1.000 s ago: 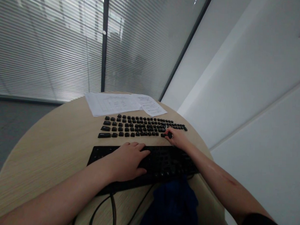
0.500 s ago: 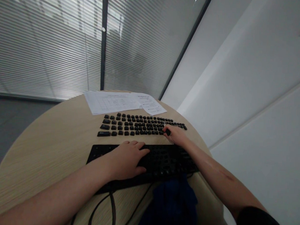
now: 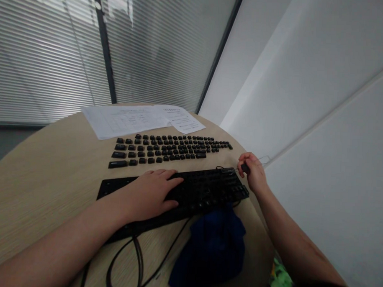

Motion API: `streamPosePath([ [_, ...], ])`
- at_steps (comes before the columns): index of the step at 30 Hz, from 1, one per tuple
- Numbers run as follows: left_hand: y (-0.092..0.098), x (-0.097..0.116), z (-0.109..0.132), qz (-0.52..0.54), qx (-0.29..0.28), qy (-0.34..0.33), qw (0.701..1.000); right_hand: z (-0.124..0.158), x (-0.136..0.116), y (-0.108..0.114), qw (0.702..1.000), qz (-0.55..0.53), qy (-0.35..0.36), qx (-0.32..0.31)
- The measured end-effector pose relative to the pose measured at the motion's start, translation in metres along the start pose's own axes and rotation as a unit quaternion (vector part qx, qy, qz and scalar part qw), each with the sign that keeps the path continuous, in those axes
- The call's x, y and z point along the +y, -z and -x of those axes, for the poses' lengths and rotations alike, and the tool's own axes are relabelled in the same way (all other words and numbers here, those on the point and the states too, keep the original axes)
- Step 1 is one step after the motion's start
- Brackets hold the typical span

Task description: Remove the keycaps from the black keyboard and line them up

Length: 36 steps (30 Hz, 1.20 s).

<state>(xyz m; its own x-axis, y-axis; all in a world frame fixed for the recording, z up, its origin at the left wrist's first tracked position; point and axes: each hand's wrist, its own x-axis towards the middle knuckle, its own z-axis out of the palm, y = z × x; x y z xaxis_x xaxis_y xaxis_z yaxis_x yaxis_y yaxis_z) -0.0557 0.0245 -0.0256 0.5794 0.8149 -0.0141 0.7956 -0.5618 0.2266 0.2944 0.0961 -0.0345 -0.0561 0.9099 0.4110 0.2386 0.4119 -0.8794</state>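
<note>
Head view, from where I stand: hands well apart. Left hand [image 3: 152, 193] spread palm-down on long black keyboard [image 3: 202, 188]. Right hand [image 3: 253, 174] closed on dark-handled wire tool [image 3: 245, 168], tip by keyboard's far right corner, contact unclear. Small black keycaps [image 3: 164, 152] in rows beyond keyboard, on pale wood-grained table [image 3: 52, 168]. Crumpled blue cloth [image 3: 211, 246] bunched at keyboard's near side.

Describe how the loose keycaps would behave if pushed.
The loose keycaps would probably slide separately, as they lie unattached on the table. Blocky shapes suggest little rolling. Tight spacing suggests a pushed one could nudge its neighbours.
</note>
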Motion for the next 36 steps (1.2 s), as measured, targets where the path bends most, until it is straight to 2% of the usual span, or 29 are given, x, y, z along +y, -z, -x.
streamPosePath([
  [4,0.003,-0.008,0.001,0.017,-0.017,0.004,1.000,0.022,0.000,-0.003,0.995,-0.069,-0.070,0.033],
  [8,0.010,-0.019,0.005,0.051,-0.008,0.008,0.999,0.031,-0.003,-0.008,0.992,-0.060,-0.107,-0.019],
  [11,0.015,-0.024,0.006,0.066,-0.017,0.013,0.998,0.033,-0.004,-0.006,0.992,-0.039,-0.101,-0.061],
  [15,0.014,-0.029,0.003,0.071,-0.019,0.012,0.997,0.034,0.000,-0.002,0.988,-0.066,-0.062,-0.125],
  [19,0.011,-0.032,0.002,0.081,-0.011,0.010,0.997,0.036,0.004,-0.003,0.984,-0.079,-0.044,-0.153],
  [22,0.010,-0.033,0.002,0.086,-0.006,0.008,0.996,0.038,0.009,-0.006,0.986,-0.071,-0.034,-0.146],
  [29,0.010,-0.035,0.001,0.083,0.000,0.003,0.997,0.039,0.012,-0.014,0.997,-0.050,-0.001,-0.060],
  [36,0.012,-0.036,0.001,0.080,-0.002,-0.008,0.997,0.043,0.007,-0.019,0.993,-0.063,-0.085,-0.059],
])
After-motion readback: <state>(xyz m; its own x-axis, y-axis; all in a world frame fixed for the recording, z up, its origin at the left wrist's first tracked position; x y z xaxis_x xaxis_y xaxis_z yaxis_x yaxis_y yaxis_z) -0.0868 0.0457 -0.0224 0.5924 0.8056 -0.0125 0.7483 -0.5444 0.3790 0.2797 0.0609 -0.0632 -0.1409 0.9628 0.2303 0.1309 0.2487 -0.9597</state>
